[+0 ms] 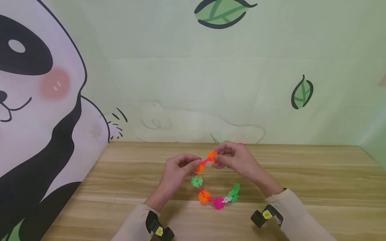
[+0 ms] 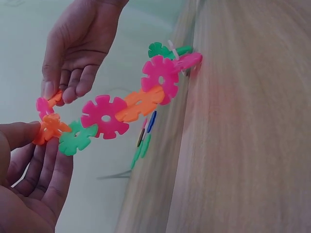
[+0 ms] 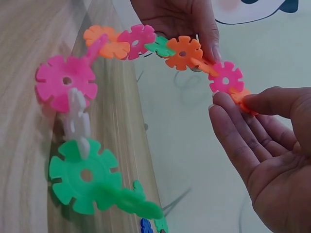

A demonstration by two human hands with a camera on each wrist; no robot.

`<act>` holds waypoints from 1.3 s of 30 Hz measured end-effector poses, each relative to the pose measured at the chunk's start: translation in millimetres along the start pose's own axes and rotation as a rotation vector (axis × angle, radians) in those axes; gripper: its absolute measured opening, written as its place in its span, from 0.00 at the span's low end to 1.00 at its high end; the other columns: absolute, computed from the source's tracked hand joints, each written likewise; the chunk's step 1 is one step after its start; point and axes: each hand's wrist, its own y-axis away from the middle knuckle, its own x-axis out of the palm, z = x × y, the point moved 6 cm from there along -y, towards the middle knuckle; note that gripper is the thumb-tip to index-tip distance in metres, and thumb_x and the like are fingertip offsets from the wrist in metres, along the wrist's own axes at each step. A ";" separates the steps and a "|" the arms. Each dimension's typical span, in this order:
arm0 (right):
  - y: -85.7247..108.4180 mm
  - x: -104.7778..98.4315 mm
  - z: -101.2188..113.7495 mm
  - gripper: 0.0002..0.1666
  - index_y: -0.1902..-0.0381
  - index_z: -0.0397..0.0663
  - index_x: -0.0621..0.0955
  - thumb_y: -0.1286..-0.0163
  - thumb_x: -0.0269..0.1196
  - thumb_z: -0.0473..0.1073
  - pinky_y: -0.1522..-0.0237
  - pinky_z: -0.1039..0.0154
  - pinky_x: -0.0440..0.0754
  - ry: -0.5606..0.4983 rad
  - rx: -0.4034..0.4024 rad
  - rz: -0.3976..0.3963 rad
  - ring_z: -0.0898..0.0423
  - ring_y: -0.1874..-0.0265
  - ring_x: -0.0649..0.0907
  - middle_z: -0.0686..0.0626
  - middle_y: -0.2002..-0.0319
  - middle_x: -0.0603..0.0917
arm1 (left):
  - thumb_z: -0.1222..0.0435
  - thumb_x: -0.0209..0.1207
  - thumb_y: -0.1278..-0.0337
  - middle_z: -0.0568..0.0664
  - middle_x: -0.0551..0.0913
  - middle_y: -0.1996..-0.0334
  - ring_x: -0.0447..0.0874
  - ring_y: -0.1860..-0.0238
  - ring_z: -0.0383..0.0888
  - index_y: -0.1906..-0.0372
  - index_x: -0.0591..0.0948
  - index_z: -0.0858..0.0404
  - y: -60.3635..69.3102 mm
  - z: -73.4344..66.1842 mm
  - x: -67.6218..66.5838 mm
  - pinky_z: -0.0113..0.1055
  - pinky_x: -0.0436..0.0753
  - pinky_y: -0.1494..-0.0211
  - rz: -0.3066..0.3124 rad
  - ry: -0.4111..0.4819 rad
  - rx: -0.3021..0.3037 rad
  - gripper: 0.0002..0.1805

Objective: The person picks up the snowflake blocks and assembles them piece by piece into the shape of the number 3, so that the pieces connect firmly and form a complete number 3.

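Note:
A chain of notched, flower-shaped plastic discs, joined edge to edge, hangs in a curve between and below both hands. My left hand (image 1: 176, 170) pinches an orange disc (image 2: 49, 129) with thumb and fingers. At the chain's upper end, my right hand (image 1: 238, 160) pinches another orange disc (image 1: 212, 156); a pink disc (image 3: 226, 77) links the two. Lower down come a green disc (image 1: 197, 181), an orange disc (image 1: 204, 196), a pink disc (image 1: 218, 203), a white disc (image 3: 77, 119) and green discs (image 3: 86, 175) at the free end.
Loose blue (image 2: 152, 121) and green pieces (image 2: 141, 153) lie near the back edge of the wooden table (image 1: 120, 194), mostly hidden behind my right hand in the head view. Behind the table stands a pale green wall (image 1: 169, 83) with a panda picture (image 1: 60, 110).

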 end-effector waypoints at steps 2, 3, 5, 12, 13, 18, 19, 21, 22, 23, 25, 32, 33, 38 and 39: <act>-0.4 -0.6 -0.3 0.13 0.48 0.28 0.80 0.25 0.67 0.32 0.50 0.41 0.90 0.000 0.005 -0.007 0.35 0.60 0.91 0.38 0.61 0.89 | 0.69 0.70 0.32 0.53 0.89 0.62 0.87 0.63 0.45 0.53 0.89 0.70 0.1 0.2 -0.7 0.35 0.91 0.57 -0.002 -0.002 0.000 0.09; -0.5 -0.9 -0.4 0.13 0.48 0.28 0.80 0.25 0.67 0.32 0.50 0.40 0.90 -0.001 0.009 -0.011 0.36 0.61 0.91 0.38 0.61 0.89 | 0.69 0.69 0.32 0.53 0.89 0.62 0.87 0.63 0.45 0.53 0.89 0.69 0.1 0.4 -1.0 0.35 0.91 0.57 -0.004 -0.005 0.000 0.09; -0.7 -1.9 -0.7 0.12 0.49 0.30 0.80 0.25 0.66 0.33 0.50 0.40 0.90 0.006 0.018 -0.019 0.39 0.61 0.91 0.38 0.60 0.90 | 0.69 0.69 0.31 0.53 0.88 0.62 0.87 0.62 0.45 0.53 0.89 0.69 -0.1 1.0 -1.8 0.35 0.91 0.56 -0.011 -0.012 -0.001 0.08; -1.2 -6.1 -2.1 0.12 0.48 0.31 0.80 0.23 0.65 0.35 0.51 0.45 0.91 0.000 0.040 -0.061 0.36 0.58 0.91 0.37 0.58 0.90 | 0.67 0.69 0.31 0.52 0.89 0.62 0.85 0.62 0.44 0.53 0.89 0.69 -1.2 5.7 -4.5 0.32 0.89 0.57 -0.043 -0.018 -0.015 0.09; -1.0 -6.4 -2.0 0.12 0.48 0.30 0.80 0.23 0.64 0.34 0.50 0.45 0.91 -0.009 0.035 -0.063 0.35 0.58 0.90 0.35 0.57 0.90 | 0.67 0.69 0.31 0.51 0.89 0.62 0.85 0.62 0.44 0.53 0.89 0.68 -1.0 5.8 -4.6 0.32 0.89 0.57 -0.045 -0.019 -0.019 0.09; -1.5 -6.7 -1.3 0.12 0.48 0.29 0.79 0.23 0.65 0.34 0.50 0.45 0.90 -0.037 0.034 -0.067 0.37 0.58 0.91 0.34 0.56 0.89 | 0.66 0.70 0.32 0.51 0.89 0.61 0.85 0.61 0.45 0.52 0.89 0.67 -1.6 7.7 -5.3 0.34 0.89 0.55 -0.044 -0.022 -0.039 0.09; -1.5 -6.7 -1.2 0.12 0.48 0.29 0.79 0.23 0.65 0.33 0.50 0.45 0.90 -0.041 0.035 -0.067 0.37 0.59 0.91 0.34 0.57 0.89 | 0.66 0.70 0.32 0.51 0.89 0.61 0.85 0.61 0.45 0.52 0.90 0.67 -1.4 7.5 -5.2 0.34 0.90 0.54 -0.044 -0.025 -0.042 0.09; -1.4 -6.9 -1.1 0.12 0.49 0.28 0.79 0.23 0.65 0.33 0.50 0.44 0.90 -0.046 0.037 -0.069 0.36 0.58 0.91 0.35 0.57 0.90 | 0.65 0.70 0.32 0.51 0.89 0.61 0.85 0.61 0.46 0.53 0.90 0.66 -1.0 7.2 -5.0 0.35 0.90 0.54 -0.044 -0.035 -0.047 0.09; -1.4 -7.0 -1.2 0.12 0.48 0.28 0.79 0.23 0.64 0.33 0.50 0.43 0.90 -0.047 0.037 -0.069 0.35 0.58 0.91 0.35 0.57 0.90 | 0.64 0.70 0.31 0.51 0.89 0.61 0.85 0.61 0.46 0.53 0.90 0.66 -0.7 6.9 -4.9 0.35 0.90 0.54 -0.045 -0.039 -0.050 0.10; -1.4 -7.1 -1.3 0.13 0.48 0.27 0.78 0.23 0.64 0.33 0.49 0.43 0.90 -0.047 0.037 -0.069 0.35 0.58 0.91 0.35 0.57 0.90 | 0.64 0.70 0.31 0.51 0.89 0.61 0.85 0.61 0.46 0.53 0.90 0.66 -0.8 7.1 -4.9 0.35 0.90 0.54 -0.046 -0.042 -0.052 0.10; -1.3 -7.6 -2.0 0.13 0.48 0.26 0.78 0.23 0.64 0.32 0.49 0.42 0.89 -0.047 0.040 -0.070 0.34 0.57 0.90 0.35 0.57 0.90 | 0.64 0.70 0.31 0.51 0.89 0.62 0.85 0.61 0.46 0.53 0.90 0.66 -1.0 7.4 -4.7 0.34 0.90 0.55 -0.049 -0.039 -0.054 0.09; -0.8 -8.7 -3.1 0.13 0.48 0.28 0.78 0.23 0.64 0.33 0.47 0.41 0.88 -0.087 0.044 -0.075 0.37 0.57 0.91 0.37 0.58 0.90 | 0.65 0.69 0.31 0.51 0.88 0.62 0.85 0.61 0.46 0.53 0.89 0.66 -1.5 8.6 -5.4 0.41 0.91 0.54 -0.055 -0.048 -0.053 0.09; -0.5 -8.8 -3.0 0.13 0.48 0.29 0.78 0.23 0.64 0.34 0.47 0.41 0.88 -0.091 0.047 -0.076 0.37 0.57 0.91 0.37 0.58 0.90 | 0.65 0.69 0.30 0.51 0.88 0.61 0.84 0.61 0.46 0.53 0.90 0.66 -1.5 8.7 -5.5 0.42 0.91 0.54 -0.055 -0.051 -0.054 0.09; -0.1 -8.1 -2.0 0.14 0.47 0.27 0.77 0.23 0.64 0.33 0.46 0.43 0.88 -0.117 0.052 -0.070 0.36 0.56 0.91 0.37 0.58 0.90 | 0.64 0.69 0.30 0.50 0.88 0.62 0.84 0.61 0.46 0.54 0.90 0.67 -1.4 7.5 -5.9 0.38 0.90 0.56 -0.070 -0.045 -0.052 0.10; 0.0 -7.9 -1.7 0.14 0.47 0.27 0.77 0.23 0.64 0.34 0.46 0.43 0.88 -0.121 0.052 -0.067 0.36 0.56 0.91 0.36 0.58 0.90 | 0.64 0.69 0.31 0.50 0.88 0.62 0.83 0.62 0.46 0.54 0.90 0.66 -1.5 7.2 -6.3 0.36 0.89 0.57 -0.078 -0.042 -0.050 0.09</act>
